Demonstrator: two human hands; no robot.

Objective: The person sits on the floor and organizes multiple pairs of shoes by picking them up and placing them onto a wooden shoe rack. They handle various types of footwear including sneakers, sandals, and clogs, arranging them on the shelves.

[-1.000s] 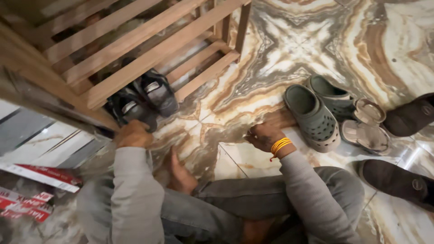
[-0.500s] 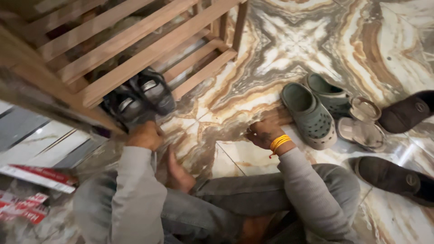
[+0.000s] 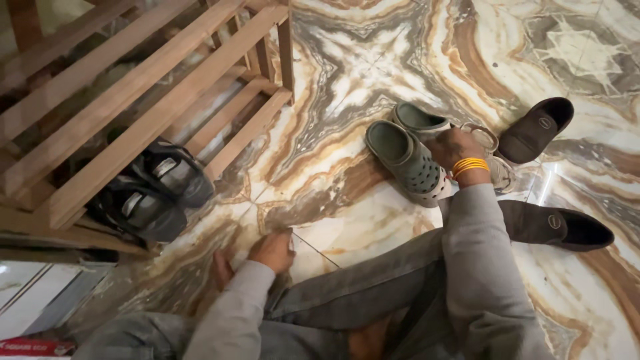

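Swirled brown-and-white marble floor [image 3: 373,73]. Left hand [image 3: 272,251] flat, fingers spread, holding nothing. Right hand [image 3: 455,148] reaches over grey-green rubber clogs [image 3: 407,160]; grip unclear. Red-and-white box [image 3: 27,348] at corner.

Single head-worn view, looking steeply down from a seated person's height at the marble floor [image 3: 373,60]. Close range. Own legs and sleeves fill the near edge, wooden shoe rack [image 3: 120,100] far left, loose shoes far right. No second view to overlap.
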